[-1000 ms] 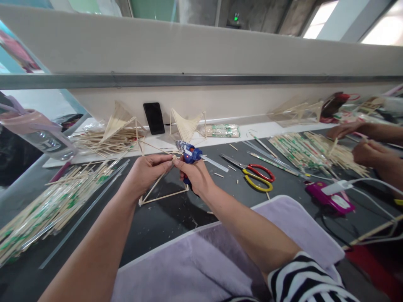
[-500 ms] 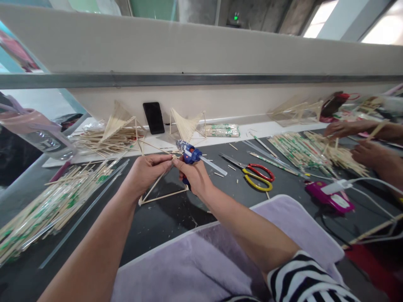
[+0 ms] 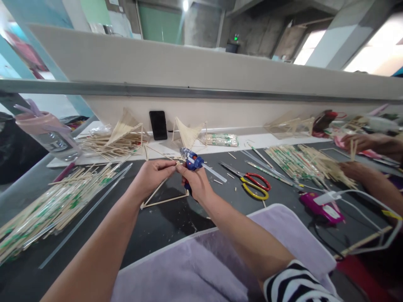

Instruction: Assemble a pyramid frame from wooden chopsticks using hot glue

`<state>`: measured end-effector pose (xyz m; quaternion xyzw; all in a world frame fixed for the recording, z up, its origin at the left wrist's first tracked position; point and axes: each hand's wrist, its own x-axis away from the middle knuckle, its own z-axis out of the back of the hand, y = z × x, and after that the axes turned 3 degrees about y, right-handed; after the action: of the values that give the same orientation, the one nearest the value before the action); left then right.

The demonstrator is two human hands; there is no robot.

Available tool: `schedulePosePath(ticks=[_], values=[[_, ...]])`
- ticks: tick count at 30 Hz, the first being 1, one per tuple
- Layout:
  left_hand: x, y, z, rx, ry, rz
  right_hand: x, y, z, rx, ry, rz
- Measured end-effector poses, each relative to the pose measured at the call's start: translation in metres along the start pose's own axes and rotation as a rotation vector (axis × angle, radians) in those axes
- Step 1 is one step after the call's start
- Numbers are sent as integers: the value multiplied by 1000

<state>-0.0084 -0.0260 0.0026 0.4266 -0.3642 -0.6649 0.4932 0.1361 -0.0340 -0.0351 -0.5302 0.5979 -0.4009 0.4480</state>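
Note:
My left hand (image 3: 155,175) pinches a corner of a frame of thin wooden sticks (image 3: 165,201). A blue glue gun (image 3: 194,161) is in my right hand (image 3: 197,181), its nozzle angled up and to the left and a clear glue stick poking out of its back. The right thumb and finger also meet at that same corner, close against my left fingertips. Below the hands the frame's lower sticks rest on the dark table; part of the frame is hidden behind my fingers.
Scissors (image 3: 248,180) with red and yellow handles lie to the right. Bundled sticks (image 3: 63,201) fill the left side. A phone (image 3: 158,125) leans by two stick models (image 3: 189,132). A purple power strip (image 3: 323,207) and a co-worker's hands (image 3: 362,163) are at right.
The view has tilted up slightly. My hands keep their hold on the stick corner and the glue gun. At right, the co-worker's hands have shifted.

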Motion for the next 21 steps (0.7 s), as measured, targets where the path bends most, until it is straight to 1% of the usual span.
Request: schedulePosePath(ticks=[6, 10, 14, 17, 21], values=[[-2, -6, 0, 67, -28, -24, 1, 1, -2, -12, 25, -15], [-1, -2, 0, 86, -24, -27, 2, 1, -4, -24, 38, -16], [1, 2, 2, 73, -48, -15, 4, 2, -5, -27, 29, 7], [1, 1, 2, 58, -54, -14, 3, 3, -5, -22, 26, 25], [1, 0, 2, 64, -35, 3, 1, 3, -3, -10, 5, 44]])
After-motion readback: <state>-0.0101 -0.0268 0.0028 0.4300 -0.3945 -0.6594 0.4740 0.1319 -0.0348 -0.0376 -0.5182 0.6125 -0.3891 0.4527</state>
